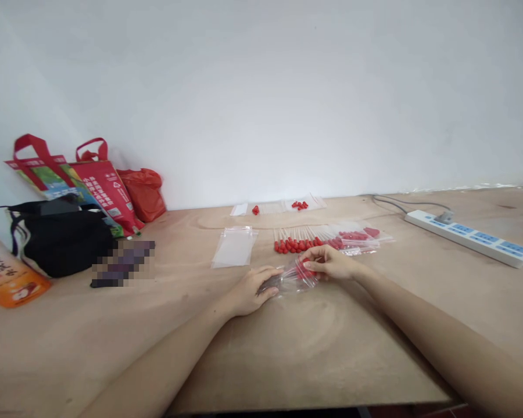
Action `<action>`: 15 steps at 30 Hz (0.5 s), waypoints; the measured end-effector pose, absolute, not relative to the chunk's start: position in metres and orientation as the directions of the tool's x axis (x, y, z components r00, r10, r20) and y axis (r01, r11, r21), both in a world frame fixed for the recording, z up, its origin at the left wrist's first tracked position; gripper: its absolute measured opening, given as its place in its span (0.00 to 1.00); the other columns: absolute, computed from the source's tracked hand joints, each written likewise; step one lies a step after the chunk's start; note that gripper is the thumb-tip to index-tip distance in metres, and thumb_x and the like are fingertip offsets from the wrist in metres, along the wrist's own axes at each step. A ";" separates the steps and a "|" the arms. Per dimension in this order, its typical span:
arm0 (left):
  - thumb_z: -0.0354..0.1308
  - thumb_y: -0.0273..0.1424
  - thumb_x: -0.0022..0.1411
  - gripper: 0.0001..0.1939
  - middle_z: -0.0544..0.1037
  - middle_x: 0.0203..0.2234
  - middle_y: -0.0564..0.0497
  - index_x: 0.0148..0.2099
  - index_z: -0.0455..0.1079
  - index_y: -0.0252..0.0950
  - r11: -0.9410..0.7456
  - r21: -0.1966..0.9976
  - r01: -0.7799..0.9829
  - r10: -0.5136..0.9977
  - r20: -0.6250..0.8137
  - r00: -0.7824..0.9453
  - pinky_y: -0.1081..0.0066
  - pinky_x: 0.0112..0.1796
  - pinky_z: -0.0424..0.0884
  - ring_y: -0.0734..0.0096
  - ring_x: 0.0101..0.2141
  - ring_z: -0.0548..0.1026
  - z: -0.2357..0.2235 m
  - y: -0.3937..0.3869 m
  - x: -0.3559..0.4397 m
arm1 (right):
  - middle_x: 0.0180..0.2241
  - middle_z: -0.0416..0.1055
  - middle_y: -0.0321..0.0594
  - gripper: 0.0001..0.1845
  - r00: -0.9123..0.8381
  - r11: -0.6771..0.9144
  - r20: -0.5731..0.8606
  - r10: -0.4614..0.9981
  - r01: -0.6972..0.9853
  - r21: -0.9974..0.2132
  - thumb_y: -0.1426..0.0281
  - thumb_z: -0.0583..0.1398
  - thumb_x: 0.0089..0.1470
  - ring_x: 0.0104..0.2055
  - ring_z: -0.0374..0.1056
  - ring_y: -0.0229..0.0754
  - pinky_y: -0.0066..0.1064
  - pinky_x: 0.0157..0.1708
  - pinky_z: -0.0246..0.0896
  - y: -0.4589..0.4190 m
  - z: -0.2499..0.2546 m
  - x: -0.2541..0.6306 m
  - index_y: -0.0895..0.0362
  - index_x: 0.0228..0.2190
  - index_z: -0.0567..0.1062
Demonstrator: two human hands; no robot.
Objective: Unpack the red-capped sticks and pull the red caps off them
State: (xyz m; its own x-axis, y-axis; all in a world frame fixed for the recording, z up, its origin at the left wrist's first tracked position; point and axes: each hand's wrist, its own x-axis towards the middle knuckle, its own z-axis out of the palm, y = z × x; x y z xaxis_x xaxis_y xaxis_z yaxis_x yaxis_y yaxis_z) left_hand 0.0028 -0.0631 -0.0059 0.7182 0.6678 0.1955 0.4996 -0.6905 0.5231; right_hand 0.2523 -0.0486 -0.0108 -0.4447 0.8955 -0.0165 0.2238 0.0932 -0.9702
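Observation:
A crumpled clear zip bag (287, 282) lies between my two hands near the middle of the table. My left hand (253, 290) grips its left end, thumb and fingers closed on the plastic. At the other end my right hand (329, 262) pinches the bag where red pieces (305, 270) show. Whether those pieces are inside the plastic cannot be made out fully. Just beyond my hands is a row of red-tipped sticks (293, 245) with thin pale stems. Clear bags holding more red tips (361, 235) overlap the row's right end.
A stack of flat clear zip bags (233, 248) lies left of the row. Farther back are small red pieces (300, 205) on clear bags. A power strip (470, 237) with a cable sits right. Shopping bags (107, 188), a black bag (61, 235) and an orange pouch (13, 278) stand left.

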 end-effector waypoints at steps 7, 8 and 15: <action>0.52 0.30 0.57 0.19 0.67 0.49 0.47 0.52 0.61 0.38 -0.679 0.520 0.518 0.682 0.186 0.708 0.64 0.49 0.61 0.65 0.49 0.65 -0.004 -0.060 -0.005 | 0.24 0.72 0.37 0.18 -0.342 -0.090 -0.102 0.934 0.051 -0.995 0.63 0.65 0.38 0.23 0.68 0.33 0.25 0.25 0.67 -0.039 -0.013 0.265 0.61 0.32 0.72; 0.52 0.30 0.57 0.19 0.67 0.49 0.47 0.52 0.61 0.38 -0.675 0.520 0.524 0.686 0.180 0.705 0.64 0.50 0.60 0.65 0.49 0.65 -0.004 -0.060 -0.006 | 0.25 0.72 0.38 0.17 -0.322 -0.113 -0.115 0.940 0.023 -0.993 0.65 0.66 0.38 0.24 0.68 0.33 0.25 0.26 0.68 -0.037 -0.015 0.266 0.61 0.32 0.73; 0.51 0.31 0.58 0.17 0.68 0.47 0.48 0.51 0.62 0.39 -0.681 0.513 0.522 0.675 0.164 0.719 0.65 0.48 0.61 0.66 0.47 0.66 0.001 -0.057 -0.012 | 0.29 0.74 0.39 0.14 -0.261 -0.227 -0.188 0.947 -0.127 -0.966 0.74 0.66 0.38 0.30 0.70 0.34 0.23 0.29 0.68 -0.034 -0.010 0.281 0.59 0.32 0.73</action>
State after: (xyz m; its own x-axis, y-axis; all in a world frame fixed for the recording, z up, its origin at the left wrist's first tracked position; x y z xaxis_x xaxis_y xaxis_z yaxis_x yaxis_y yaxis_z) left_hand -0.0124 -0.0572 0.0013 0.7193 0.6752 0.1636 0.5224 -0.6809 0.5132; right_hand 0.2805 -0.0338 -0.0097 -0.2612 0.9468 -0.1881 -0.1266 -0.2268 -0.9657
